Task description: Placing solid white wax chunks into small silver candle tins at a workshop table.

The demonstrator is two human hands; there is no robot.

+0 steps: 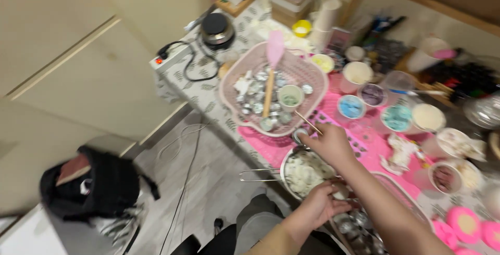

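Note:
My right hand (330, 144) reaches over a metal pot (304, 173) of white flakes and pinches a thin wooden stick (308, 122) that points toward the pink basket (311, 75). My left hand (319, 206) sits at the pot's near rim, fingers curled around a small round tin (339, 192). The basket holds several small metal tins, a pale cup (289, 97) and a pink spatula (273, 52) with a wooden handle.
Cups of blue (351, 107), purple (372, 94), teal (397, 118) and white wax crowd the pink mat (271, 148). A small hot plate (217, 29) and a power strip (169, 59) sit at the table's far left end. A black bag (99, 184) lies on the floor, with cables trailing.

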